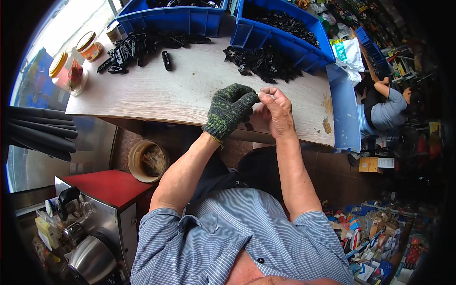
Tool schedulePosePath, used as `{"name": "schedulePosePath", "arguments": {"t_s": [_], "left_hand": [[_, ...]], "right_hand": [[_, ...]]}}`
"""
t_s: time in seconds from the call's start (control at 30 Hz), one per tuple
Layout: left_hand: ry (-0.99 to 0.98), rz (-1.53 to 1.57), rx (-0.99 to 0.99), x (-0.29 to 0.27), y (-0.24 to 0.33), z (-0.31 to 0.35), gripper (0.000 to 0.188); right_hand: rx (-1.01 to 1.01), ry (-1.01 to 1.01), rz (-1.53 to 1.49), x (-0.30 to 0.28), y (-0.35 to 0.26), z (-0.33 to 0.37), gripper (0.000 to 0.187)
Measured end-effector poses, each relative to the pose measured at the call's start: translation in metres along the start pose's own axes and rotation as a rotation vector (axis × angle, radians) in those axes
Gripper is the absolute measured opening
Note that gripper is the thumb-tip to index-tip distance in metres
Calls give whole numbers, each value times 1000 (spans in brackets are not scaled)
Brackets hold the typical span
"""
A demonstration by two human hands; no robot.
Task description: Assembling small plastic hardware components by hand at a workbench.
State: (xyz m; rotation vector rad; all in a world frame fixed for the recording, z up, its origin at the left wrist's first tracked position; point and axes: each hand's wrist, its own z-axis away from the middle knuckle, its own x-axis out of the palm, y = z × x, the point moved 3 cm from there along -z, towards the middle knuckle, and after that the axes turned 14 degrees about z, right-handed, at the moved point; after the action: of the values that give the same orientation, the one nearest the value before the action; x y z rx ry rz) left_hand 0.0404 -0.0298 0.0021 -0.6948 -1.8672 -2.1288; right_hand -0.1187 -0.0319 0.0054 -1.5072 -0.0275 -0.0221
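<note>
Above the front edge of the table (156,95), my two hands meet fingertip to fingertip. My left hand (230,109) wears a dark green and black knitted glove, its fingers closed in a pinch. Bare and also pinched, my right hand (276,111) touches the glove's fingertips. Whatever they grip is too small and hidden to make out. Beyond the right hand lies a heap of small black plastic parts (266,64). Farther left is a pile of longer black plastic pieces (130,50), with one single black piece (166,61) apart from it.
Two blue bins (171,20) (280,40) holding black parts stand at the table's far side. Lidded jars (66,71) line the left end. A blue crate (344,109) adjoins the right edge. Below left are a bucket (134,161) and a red-topped cabinet (107,185). Another person (387,109) crouches far right.
</note>
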Motion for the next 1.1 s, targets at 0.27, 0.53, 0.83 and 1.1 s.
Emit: {"name": "schedulePosePath", "arguments": {"t_s": [0.27, 0.53, 0.83, 1.1], "left_hand": [[40, 73, 26, -4, -2, 5, 24], [-43, 98, -4, -4, -3, 1, 25], [270, -1027, 579, -41, 45, -79, 27], [157, -1352, 542, -38, 40, -108, 19]], "right_hand": [[39, -89, 170, 5, -1, 1, 31], [-45, -30, 161, 3, 8, 0, 34], [-75, 78, -99, -8, 9, 6, 29], [51, 249, -128, -45, 4, 4, 45]]}}
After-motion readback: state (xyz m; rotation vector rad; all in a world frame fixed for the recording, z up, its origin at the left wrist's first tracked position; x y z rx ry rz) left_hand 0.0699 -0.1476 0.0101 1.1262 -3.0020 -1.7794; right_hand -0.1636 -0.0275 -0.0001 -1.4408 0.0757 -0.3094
